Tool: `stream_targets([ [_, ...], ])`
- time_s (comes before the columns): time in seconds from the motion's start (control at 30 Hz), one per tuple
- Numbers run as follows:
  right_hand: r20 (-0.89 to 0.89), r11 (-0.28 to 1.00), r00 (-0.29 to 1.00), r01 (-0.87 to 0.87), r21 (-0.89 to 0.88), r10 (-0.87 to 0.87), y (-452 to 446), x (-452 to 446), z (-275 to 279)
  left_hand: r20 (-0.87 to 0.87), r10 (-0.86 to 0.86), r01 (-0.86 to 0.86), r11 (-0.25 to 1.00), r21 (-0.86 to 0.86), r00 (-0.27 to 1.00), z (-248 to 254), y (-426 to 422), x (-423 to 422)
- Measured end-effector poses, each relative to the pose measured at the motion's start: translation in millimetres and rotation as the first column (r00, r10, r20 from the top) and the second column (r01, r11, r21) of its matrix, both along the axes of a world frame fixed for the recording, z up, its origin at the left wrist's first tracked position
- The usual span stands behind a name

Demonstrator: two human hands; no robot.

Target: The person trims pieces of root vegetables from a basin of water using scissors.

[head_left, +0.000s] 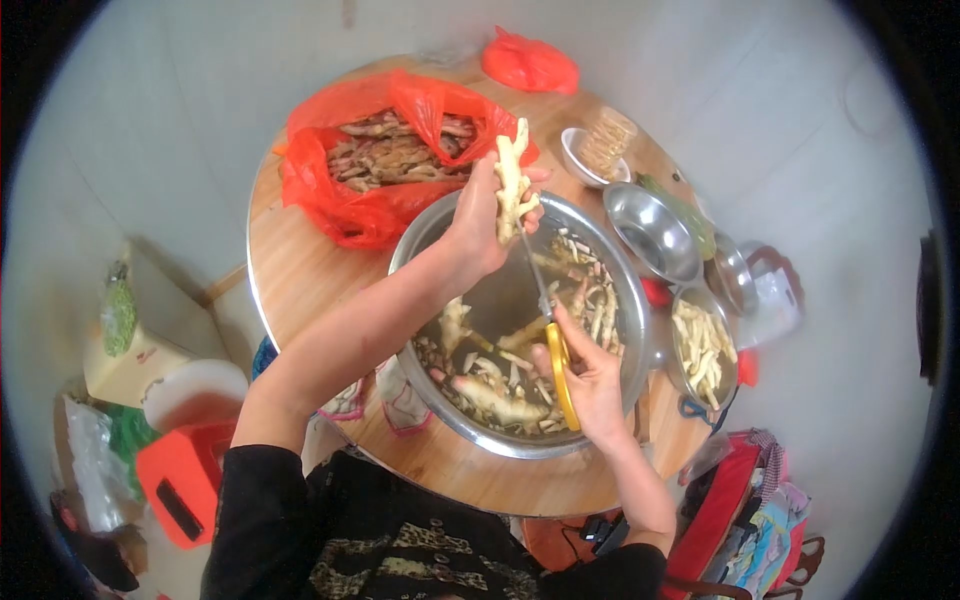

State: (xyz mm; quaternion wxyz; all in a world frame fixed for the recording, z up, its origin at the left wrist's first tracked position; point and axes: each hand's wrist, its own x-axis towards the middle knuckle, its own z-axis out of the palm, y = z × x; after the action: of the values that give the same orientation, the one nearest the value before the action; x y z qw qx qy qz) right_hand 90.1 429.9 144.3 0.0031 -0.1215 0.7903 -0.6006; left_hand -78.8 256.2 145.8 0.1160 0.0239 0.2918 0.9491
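Note:
Above the basin, my left hand (480,217) is closed around a pale, knobbly ginger root (511,180) held upright. My right hand (592,388) grips scissors (562,378) by their yellow handles. The scissor blades point up and away, with their tips at the lower end of the root; whether they touch it I cannot tell. Below both hands stands a large metal basin (403,240) of murky water. In it lie a big ginger root (500,402) with a pinkish end and several smaller cut pieces.
A red plastic bag (345,215) of unpeeled brownish roots sits behind the basin at left. On the right are a metal bowl (655,232), a dish of pale ginger pieces (702,345) and a white bowl (575,150) with a clear jar. The round wooden table (290,270) supports them.

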Motion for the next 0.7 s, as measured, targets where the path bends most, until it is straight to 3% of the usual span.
stream_targets([
  [0.13, -0.013, 0.99, 0.998, 0.059, 0.127, -0.058, 6.3, -15.4, -4.3, 0.002, -0.016, 0.016, 1.0, -0.016, 1.0, 0.5, 2.5, 1.1],
  [0.23, -0.122, 0.979, 0.99, 0.093, 0.182, -0.071, -1.1, -25.6, -2.5, -0.021, 0.035, -0.035, 0.999, -0.024, 0.999, 3.0, 8.1, 4.5],
  [0.3, -0.014, 0.983, 0.989, 0.145, 0.114, -0.144, -10.2, -25.7, 3.1, -0.029, 0.051, -0.051, 0.999, -0.013, 0.998, 5.0, 10.7, 6.8],
  [0.4, -0.004, 0.969, 0.99, 0.142, 0.201, -0.144, -15.8, -26.2, -1.1, -0.034, 0.055, -0.055, 0.998, 0.002, 0.998, 6.5, 9.0, 7.4],
  [0.53, 0.056, 0.983, 0.992, 0.1, 0.153, -0.11, -16.1, -21.9, 0.0, -0.02, 0.025, -0.026, 0.999, -0.032, 0.999, 8.9, 2.0, 11.5],
  [0.6, -0.14, 0.95, 0.99, 0.059, 0.307, -0.016, -9.1, -24.0, -6.3, -0.046, -0.013, 0.014, 1.0, 0.013, 0.999, 4.5, 0.7, 10.2],
  [0.7, -0.155, 0.922, 0.988, 0.043, 0.384, 0.019, -7.3, -16.7, -1.2, -0.05, -0.077, 0.079, 0.996, 0.033, 0.996, 1.1, 0.7, 7.5],
])
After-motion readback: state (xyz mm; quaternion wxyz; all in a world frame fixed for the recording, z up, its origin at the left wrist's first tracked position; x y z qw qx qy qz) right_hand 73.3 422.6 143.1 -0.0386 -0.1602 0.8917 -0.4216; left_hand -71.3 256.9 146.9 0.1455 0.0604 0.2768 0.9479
